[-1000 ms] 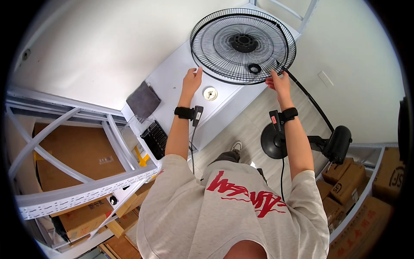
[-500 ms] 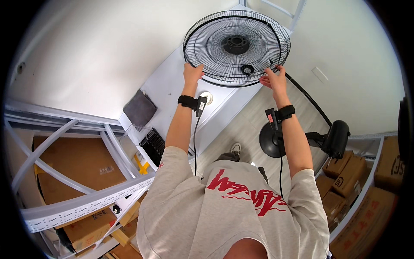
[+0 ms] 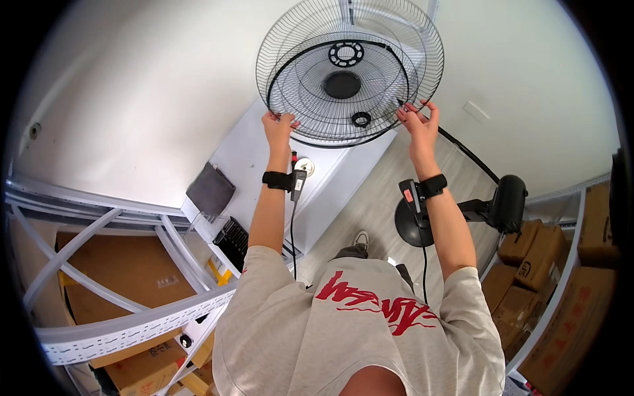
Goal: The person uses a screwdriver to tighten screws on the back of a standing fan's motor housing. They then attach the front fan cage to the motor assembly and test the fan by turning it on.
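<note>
A wire fan guard (image 3: pixel 432 41) with a black ring hub (image 3: pixel 346 54) is tilted up on its near edge, its far side raised. Behind and below it lies a second round guard with a solid black centre (image 3: pixel 342 84) on the white tabletop. My left hand (image 3: pixel 278 130) is closed on the raised guard's near left rim. At its near right rim, my right hand (image 3: pixel 419 127) grips with thumb and fingers. A small black ring (image 3: pixel 360 119) shows through the wires. Dark straps with small boxes circle both wrists.
A black fan stand with a round base (image 3: pixel 413 223) and motor head (image 3: pixel 508 203) stands at the right. A dark cloth-like item (image 3: pixel 211 190) and a black keyboard-like object (image 3: pixel 232 243) lie on the left. Racks hold cardboard boxes (image 3: pixel 125 270) on both sides.
The upper guard's far side has swung up away from the lower one, uncovering its black centre. My left hand has shifted slightly left and nearer; my right keeps its hold.
</note>
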### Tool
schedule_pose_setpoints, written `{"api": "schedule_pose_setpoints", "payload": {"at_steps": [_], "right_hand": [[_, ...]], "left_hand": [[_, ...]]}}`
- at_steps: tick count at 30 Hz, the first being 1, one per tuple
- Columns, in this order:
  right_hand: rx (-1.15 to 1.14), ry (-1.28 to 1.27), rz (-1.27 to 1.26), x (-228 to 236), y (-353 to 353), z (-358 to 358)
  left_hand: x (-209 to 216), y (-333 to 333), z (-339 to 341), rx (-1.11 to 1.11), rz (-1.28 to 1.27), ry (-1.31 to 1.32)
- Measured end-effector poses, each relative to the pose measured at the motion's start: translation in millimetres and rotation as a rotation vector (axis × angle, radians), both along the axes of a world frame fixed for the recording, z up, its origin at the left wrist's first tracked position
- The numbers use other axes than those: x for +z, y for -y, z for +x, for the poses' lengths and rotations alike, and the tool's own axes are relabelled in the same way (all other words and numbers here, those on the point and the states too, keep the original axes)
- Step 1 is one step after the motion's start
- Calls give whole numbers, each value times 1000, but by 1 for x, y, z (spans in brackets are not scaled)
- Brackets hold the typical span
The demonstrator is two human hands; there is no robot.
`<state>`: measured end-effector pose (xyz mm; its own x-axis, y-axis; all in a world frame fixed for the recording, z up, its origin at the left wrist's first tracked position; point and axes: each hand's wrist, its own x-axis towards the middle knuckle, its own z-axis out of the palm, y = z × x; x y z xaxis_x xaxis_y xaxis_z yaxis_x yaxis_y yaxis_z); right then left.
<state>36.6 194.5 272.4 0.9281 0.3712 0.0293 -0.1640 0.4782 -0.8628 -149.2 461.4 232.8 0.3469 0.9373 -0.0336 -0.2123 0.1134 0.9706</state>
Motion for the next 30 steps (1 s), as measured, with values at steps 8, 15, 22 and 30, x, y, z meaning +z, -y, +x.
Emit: {"api": "schedule_pose_setpoints", "payload": {"at_steps": [8,15,22,30], "right_hand": [[-106,212,112,79,139,-20],[-334,351,1,104,316,-53],[-435,347,-193,93,490,-88],[-354,267,-229,38,610,-111]], "left_hand": [[62,32,9,-289,213,-223],[114,142,67,-759,-169,123],[80,257,107,-1101,-302,45],[71,315,80,-1403,-213,-150]]}}
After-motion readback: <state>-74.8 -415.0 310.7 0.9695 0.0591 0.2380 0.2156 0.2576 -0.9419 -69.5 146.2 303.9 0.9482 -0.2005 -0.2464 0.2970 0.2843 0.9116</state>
